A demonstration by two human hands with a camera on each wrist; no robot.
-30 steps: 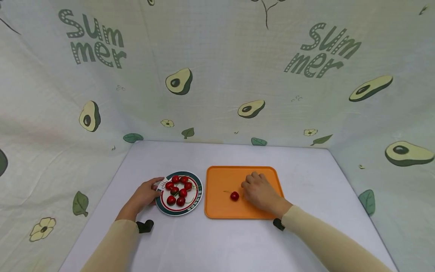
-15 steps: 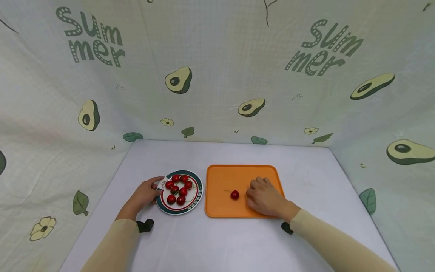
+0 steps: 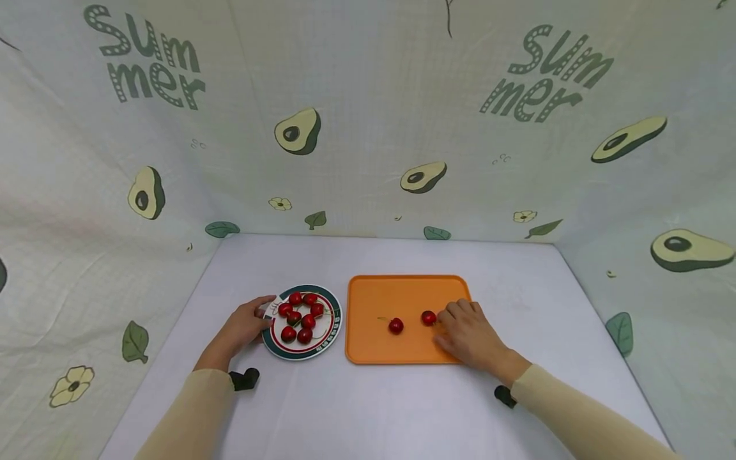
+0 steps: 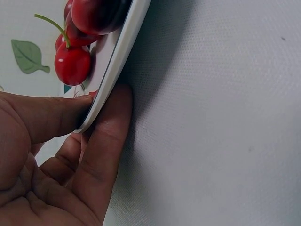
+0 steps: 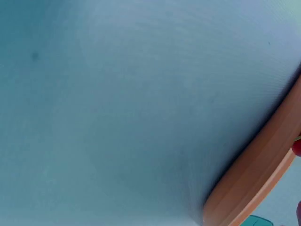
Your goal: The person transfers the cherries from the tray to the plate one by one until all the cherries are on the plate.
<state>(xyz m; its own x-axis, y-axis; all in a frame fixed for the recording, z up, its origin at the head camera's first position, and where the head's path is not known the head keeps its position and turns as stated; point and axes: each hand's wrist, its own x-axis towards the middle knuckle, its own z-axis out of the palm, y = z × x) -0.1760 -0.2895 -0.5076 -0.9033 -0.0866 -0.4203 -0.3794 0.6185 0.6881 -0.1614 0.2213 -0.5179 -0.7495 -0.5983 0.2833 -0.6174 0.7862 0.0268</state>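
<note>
My left hand (image 3: 241, 326) pinches the left rim of a round white plate (image 3: 276, 344) with a dark green band. In the left wrist view its thumb (image 4: 56, 115) lies over the rim and a finger (image 4: 106, 141) is underneath. Several red cherries (image 3: 308, 321) lie on the plate, some with green stems. My right hand (image 3: 468, 335) is over the right part of an orange tray (image 3: 402, 291). A cherry (image 3: 428, 317) lies on the tray just left of its fingertips, and another stemmed cherry (image 3: 395, 326) sits further left. The undersides of the right fingers are hidden.
The plate and tray stand side by side on a white table (image 3: 379, 409). A printed cloth (image 3: 356, 128) rises behind and at both sides. Black wrist mounts (image 3: 245, 379) show at the sleeves. The right wrist view shows mostly table and the tray's side (image 5: 254, 179).
My right hand has moved to the right across the tray. A second cherry has come into view on the tray, left of that hand. My left hand has stayed on the plate.
</note>
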